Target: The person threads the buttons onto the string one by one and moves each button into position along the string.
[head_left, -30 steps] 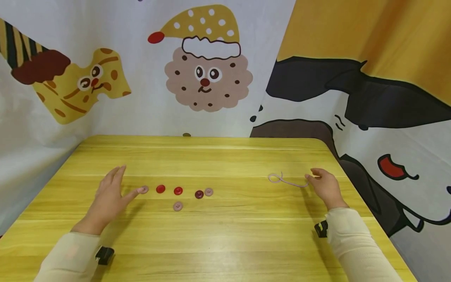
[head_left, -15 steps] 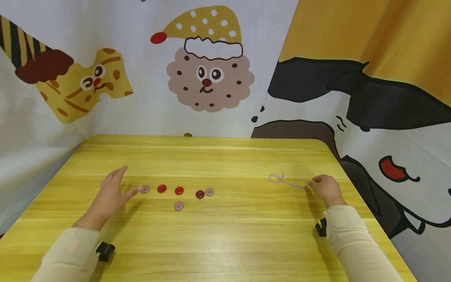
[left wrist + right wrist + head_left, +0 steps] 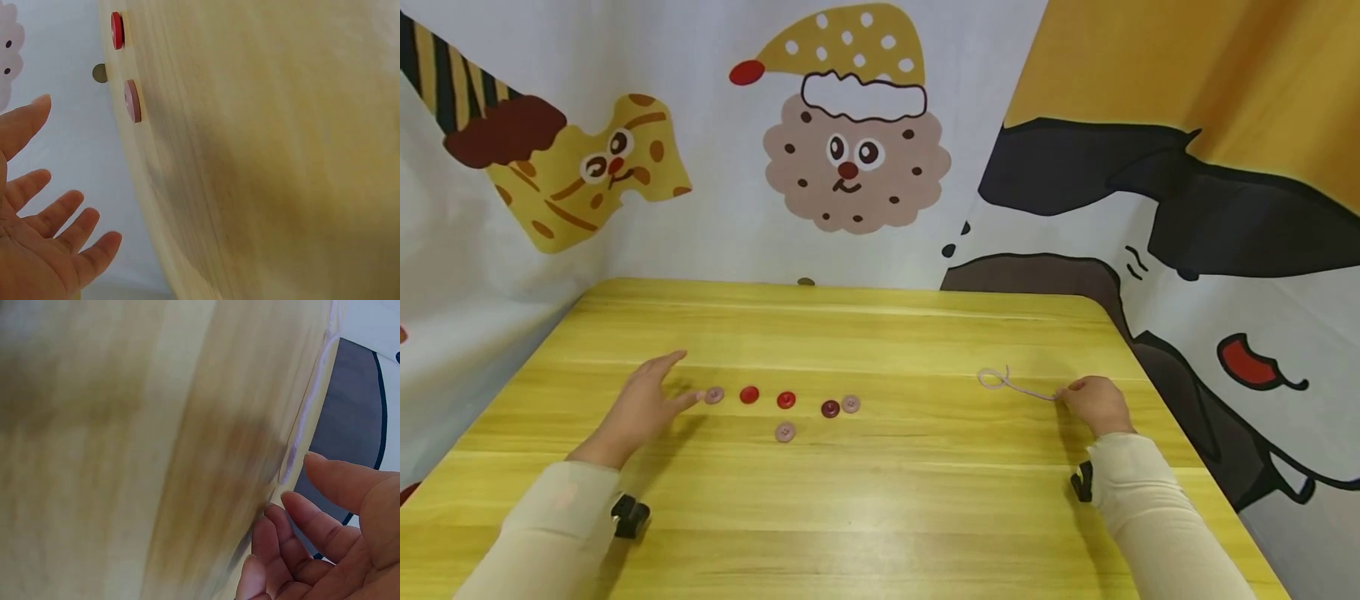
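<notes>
My left hand hovers at the left with straight, spread fingers, its thumb tip beside a mauve button. That button stands apart from the thumb in the left wrist view. To its right lie a red button, another red button, a maroon button and a pinkish button. A further pinkish button lies nearer. My right hand is at the end of a looped, pale lilac string. In the right wrist view, a gap shows between thumb and forefinger near the string's end.
The wood-grain table has rounded far corners. Behind it hangs a white curtain printed with cartoon figures. A black wrist camera sits on the left wrist, another black camera on the right.
The right hand has come down to the string's end, its thumb and forefinger drawing closer together. The left hand keeps its pose beside the mauve button. The head view has shifted slightly.
</notes>
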A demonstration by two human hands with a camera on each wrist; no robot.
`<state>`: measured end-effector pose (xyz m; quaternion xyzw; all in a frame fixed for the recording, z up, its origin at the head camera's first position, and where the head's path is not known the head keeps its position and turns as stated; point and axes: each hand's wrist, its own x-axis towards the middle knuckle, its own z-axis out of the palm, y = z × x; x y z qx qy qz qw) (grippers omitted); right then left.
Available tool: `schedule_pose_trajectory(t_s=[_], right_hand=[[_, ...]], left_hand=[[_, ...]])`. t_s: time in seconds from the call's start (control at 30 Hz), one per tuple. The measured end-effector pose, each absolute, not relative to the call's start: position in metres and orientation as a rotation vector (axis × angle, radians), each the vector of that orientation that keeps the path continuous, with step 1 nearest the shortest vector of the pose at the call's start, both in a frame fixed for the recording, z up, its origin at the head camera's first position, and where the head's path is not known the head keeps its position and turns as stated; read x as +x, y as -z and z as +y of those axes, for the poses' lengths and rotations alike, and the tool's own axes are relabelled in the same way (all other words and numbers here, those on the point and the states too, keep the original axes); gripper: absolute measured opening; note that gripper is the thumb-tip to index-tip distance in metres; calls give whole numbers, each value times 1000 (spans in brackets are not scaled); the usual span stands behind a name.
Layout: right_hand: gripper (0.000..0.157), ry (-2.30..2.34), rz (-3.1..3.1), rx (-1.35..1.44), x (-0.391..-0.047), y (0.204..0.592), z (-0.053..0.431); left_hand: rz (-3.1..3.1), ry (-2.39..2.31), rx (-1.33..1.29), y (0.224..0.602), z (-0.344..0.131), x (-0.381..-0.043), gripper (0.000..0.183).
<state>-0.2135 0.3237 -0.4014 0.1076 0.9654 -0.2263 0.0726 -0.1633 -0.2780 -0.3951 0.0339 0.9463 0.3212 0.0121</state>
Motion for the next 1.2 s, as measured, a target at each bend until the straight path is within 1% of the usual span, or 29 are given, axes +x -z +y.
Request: schedule_pose_trajectory(t_s=[0.17, 0.33, 0.4, 0.67, 0.93, 1.2], right_hand=[[37, 668, 2925, 313, -216, 403, 323], [33, 665, 2932, 284, -220, 407, 318], [31, 664, 2930, 273, -222, 409, 315], [29, 711, 2901, 301, -223, 409, 308], [30, 720, 2907, 313, -225, 410, 312], [29, 702, 2932, 364, -224, 407, 319]], left_hand=[[2931, -1003, 144, 398, -278, -170, 77], [2874, -1038, 101, 400, -279, -170, 87], [2854, -1047, 82, 400, -282, -168, 89], [2850, -1016, 92, 404, -286, -168, 84], [2823, -1015, 121, 412, -287, -173, 74], [2757, -1074, 148, 415, -280, -182, 69]])
